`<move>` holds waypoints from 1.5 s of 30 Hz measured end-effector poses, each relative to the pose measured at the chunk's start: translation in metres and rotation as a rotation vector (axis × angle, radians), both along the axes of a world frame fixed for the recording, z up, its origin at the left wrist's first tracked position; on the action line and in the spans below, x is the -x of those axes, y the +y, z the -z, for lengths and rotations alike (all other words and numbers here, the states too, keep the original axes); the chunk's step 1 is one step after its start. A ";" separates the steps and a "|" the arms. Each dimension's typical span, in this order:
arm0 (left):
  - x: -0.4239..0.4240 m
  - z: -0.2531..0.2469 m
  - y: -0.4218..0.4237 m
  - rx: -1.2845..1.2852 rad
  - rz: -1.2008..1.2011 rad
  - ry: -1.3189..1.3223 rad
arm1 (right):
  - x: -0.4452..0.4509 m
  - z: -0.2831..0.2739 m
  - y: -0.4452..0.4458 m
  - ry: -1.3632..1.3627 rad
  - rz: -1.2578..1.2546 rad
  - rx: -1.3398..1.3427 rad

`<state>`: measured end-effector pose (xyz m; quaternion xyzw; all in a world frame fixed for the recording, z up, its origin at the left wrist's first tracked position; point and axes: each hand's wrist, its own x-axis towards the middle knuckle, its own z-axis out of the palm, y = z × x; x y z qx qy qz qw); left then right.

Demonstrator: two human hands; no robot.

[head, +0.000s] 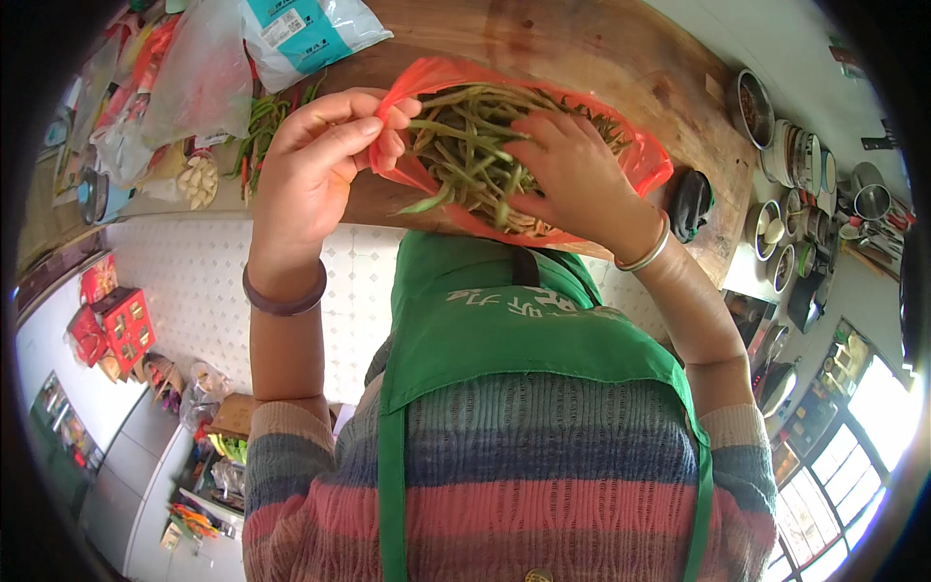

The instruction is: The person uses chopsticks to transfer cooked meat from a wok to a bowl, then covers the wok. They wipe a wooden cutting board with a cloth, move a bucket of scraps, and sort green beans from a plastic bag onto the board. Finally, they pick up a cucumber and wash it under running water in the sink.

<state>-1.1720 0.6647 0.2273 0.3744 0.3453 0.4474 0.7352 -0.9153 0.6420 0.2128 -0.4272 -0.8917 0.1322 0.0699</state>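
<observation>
My left hand [320, 156] pinches the edge of a thin red plastic bag [647, 164] between thumb and fingers. The bag lies wide-mouthed on the wooden table, full of long green beans [473, 160], some of them yellowish or brownish. Over the right part of the beans is my right hand [574, 171], its fingers reaching down among them. It is slightly blurred and its fingertips are partly hidden, so whether it grips any beans is unclear.
The wooden table [582, 36] carries a white-and-teal printed package [309, 36], green and red chili peppers [265, 134], peeled garlic cloves [198, 180] and clear plastic bags [200, 80]. A dark eggplant-like object [689, 204] lies near the right edge. Bowls [753, 109] stand beyond it.
</observation>
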 end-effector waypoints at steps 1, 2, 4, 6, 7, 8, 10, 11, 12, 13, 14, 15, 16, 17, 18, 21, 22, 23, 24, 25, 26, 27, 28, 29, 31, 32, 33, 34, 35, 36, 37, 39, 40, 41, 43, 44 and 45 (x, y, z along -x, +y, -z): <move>-0.002 -0.005 -0.001 0.003 0.003 0.058 | 0.011 -0.007 0.007 0.076 0.008 -0.027; -0.004 -0.010 -0.001 -0.030 0.033 0.102 | 0.022 -0.008 0.012 0.153 0.016 -0.054; -0.009 -0.014 -0.001 -0.011 0.041 0.086 | 0.043 0.003 0.022 0.226 -0.103 0.003; -0.014 -0.015 -0.001 -0.005 0.039 0.078 | 0.057 0.017 0.034 0.146 -0.118 0.072; -0.014 -0.017 -0.004 -0.009 0.024 0.081 | 0.064 0.024 0.039 0.030 -0.082 0.114; -0.014 -0.018 -0.006 -0.012 0.009 0.083 | 0.067 0.031 0.045 -0.086 -0.046 0.154; -0.010 -0.015 -0.008 -0.003 -0.030 0.093 | 0.068 0.047 0.059 -0.160 -0.098 0.092; -0.008 -0.014 -0.009 0.000 -0.049 0.097 | 0.068 0.052 0.063 -0.197 -0.124 0.059; -0.007 -0.013 -0.009 0.008 -0.047 0.100 | 0.069 0.050 0.066 -0.177 -0.140 0.059; -0.006 -0.013 -0.010 0.016 -0.044 0.102 | 0.070 0.057 0.068 -0.152 -0.148 0.063; -0.006 -0.012 -0.010 0.024 -0.039 0.105 | 0.071 0.070 0.071 -0.128 -0.154 0.067; -0.006 -0.012 -0.010 0.019 -0.041 0.103 | 0.072 0.078 0.074 -0.107 -0.162 0.069; -0.006 -0.011 -0.010 0.014 -0.041 0.102 | 0.071 0.084 0.077 -0.009 -0.145 0.113; -0.006 -0.011 -0.010 0.008 -0.039 0.101 | 0.069 0.091 0.081 0.088 -0.126 0.157; -0.005 -0.010 -0.010 0.015 -0.041 0.089 | 0.070 0.092 0.081 0.118 -0.115 0.175; -0.003 -0.008 -0.010 0.023 -0.043 0.057 | 0.071 0.088 0.078 0.037 -0.104 0.181; -0.002 -0.008 -0.011 0.020 -0.049 0.051 | 0.072 0.079 0.076 -0.035 -0.116 0.177; -0.002 -0.007 -0.012 0.017 -0.053 0.044 | 0.070 0.068 0.073 -0.140 -0.146 0.180; -0.001 -0.006 -0.012 0.024 -0.055 0.031 | 0.068 0.057 0.070 -0.244 -0.175 0.182; 0.000 -0.004 -0.013 0.030 -0.056 0.017 | 0.064 0.051 0.067 -0.232 -0.172 0.158; 0.000 -0.003 -0.012 0.036 -0.056 0.002 | 0.059 0.046 0.063 -0.220 -0.169 0.134; 0.000 -0.003 -0.012 0.038 -0.050 0.003 | 0.053 0.041 0.059 -0.206 -0.167 0.111; 0.001 -0.002 -0.012 0.039 -0.044 0.002 | 0.048 0.036 0.054 -0.087 -0.158 0.079; 0.002 -0.001 -0.012 0.041 -0.037 0.002 | 0.042 0.030 0.049 0.033 -0.149 0.046; 0.000 -0.001 -0.012 0.056 -0.057 -0.008 | 0.031 0.018 0.043 0.236 -0.141 -0.022; -0.001 -0.001 -0.013 0.063 -0.068 -0.013 | 0.026 0.012 0.043 0.321 -0.142 -0.053; -0.002 -0.001 -0.012 0.070 -0.061 -0.014 | 0.020 0.005 0.042 0.407 -0.143 -0.087; -0.002 0.000 -0.012 0.075 -0.056 -0.017 | 0.012 -0.006 0.042 0.387 -0.085 0.048; -0.002 0.000 -0.012 0.080 -0.052 -0.019 | 0.007 -0.017 0.041 0.501 0.043 0.258; -0.003 0.001 -0.012 0.080 -0.057 -0.037 | 0.002 -0.028 0.040 0.610 0.178 0.462; -0.003 0.003 -0.012 0.079 -0.064 -0.054 | -0.001 -0.036 0.040 0.716 0.313 0.668; -0.005 0.005 -0.010 0.087 -0.067 -0.081 | 0.002 -0.049 0.048 0.869 0.321 0.628; -0.005 0.005 -0.011 0.098 -0.069 -0.087 | 0.006 -0.061 0.054 0.853 0.314 0.592; -0.006 0.006 -0.011 0.109 -0.072 -0.092 | 0.011 -0.071 0.060 0.836 0.306 0.555; -0.004 0.009 -0.012 0.109 -0.075 -0.086 | 0.028 -0.082 0.069 0.841 0.266 0.593; -0.002 0.010 -0.013 0.109 -0.081 -0.080 | 0.044 -0.092 0.071 0.847 0.267 0.634; -0.001 0.011 -0.013 0.115 -0.080 -0.087 | 0.059 -0.102 0.073 0.849 0.274 0.670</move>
